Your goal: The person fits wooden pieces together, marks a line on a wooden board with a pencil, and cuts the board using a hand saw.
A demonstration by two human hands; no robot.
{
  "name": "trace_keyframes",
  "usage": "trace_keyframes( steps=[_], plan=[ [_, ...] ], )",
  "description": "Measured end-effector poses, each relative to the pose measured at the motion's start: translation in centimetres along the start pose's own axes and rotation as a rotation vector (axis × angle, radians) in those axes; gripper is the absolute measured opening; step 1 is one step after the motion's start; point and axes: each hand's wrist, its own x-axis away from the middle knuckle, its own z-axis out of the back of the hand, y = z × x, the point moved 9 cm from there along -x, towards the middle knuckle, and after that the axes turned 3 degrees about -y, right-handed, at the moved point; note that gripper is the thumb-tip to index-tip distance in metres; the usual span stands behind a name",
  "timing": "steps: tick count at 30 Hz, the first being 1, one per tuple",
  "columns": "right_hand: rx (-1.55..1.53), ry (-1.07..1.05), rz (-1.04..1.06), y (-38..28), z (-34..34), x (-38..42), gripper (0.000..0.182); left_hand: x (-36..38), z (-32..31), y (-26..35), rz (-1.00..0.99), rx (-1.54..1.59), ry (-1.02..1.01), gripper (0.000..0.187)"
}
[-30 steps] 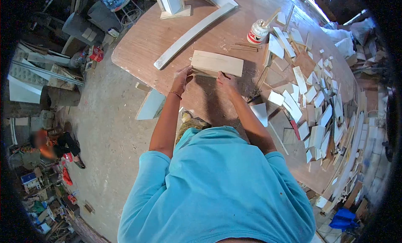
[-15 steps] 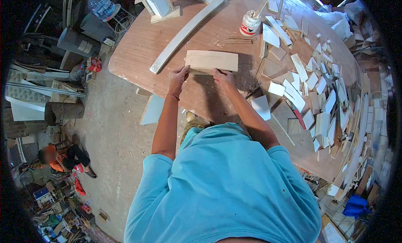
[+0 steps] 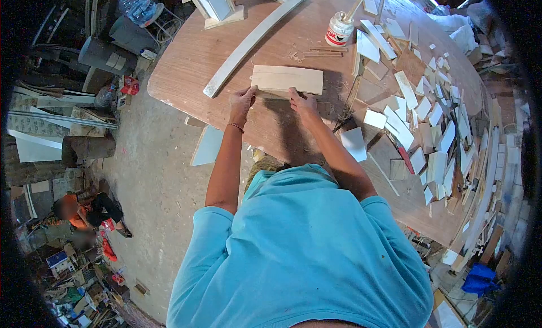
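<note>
A pale rectangular wooden block (image 3: 288, 79) is held between my two hands, over the near part of the brown wooden table (image 3: 186, 74). My left hand (image 3: 243, 102) is closed on its left end, thumb at the near edge. Toward the right end, my right hand (image 3: 304, 105) grips the same near edge, with its other fingers partly hidden. A long, slightly curved white-faced strip (image 3: 254, 43) lies to the left of the block. Beyond the block are thin wood sticks (image 3: 327, 52) and some shavings.
A white glue jar (image 3: 339, 30) with a brush in it stands at the back. Many white and brown wood offcuts (image 3: 406, 91) cover the table's right side. A wooden assembly (image 3: 217, 6) sits at the far left. On the floor at left, a person (image 3: 90, 212) sits low.
Both hands and the block stay nearly in place. The whole view has shifted slightly, and the block's near edge shows a little differently.
</note>
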Motion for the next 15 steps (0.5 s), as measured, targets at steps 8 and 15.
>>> trace_keyframes(
  steps=[8, 15],
  plan=[
    [0.167, 0.096, 0.128, 1.0, 0.7, -1.9, 0.047, -0.3, 0.5, -0.3, 0.031, 0.035, -0.016, 0.03],
    [0.219, 0.121, -0.021, -0.1, 0.8, -0.5, 0.039, -0.6, 0.1, -0.4, 0.041, 0.035, -0.095, 0.032]
  ],
)
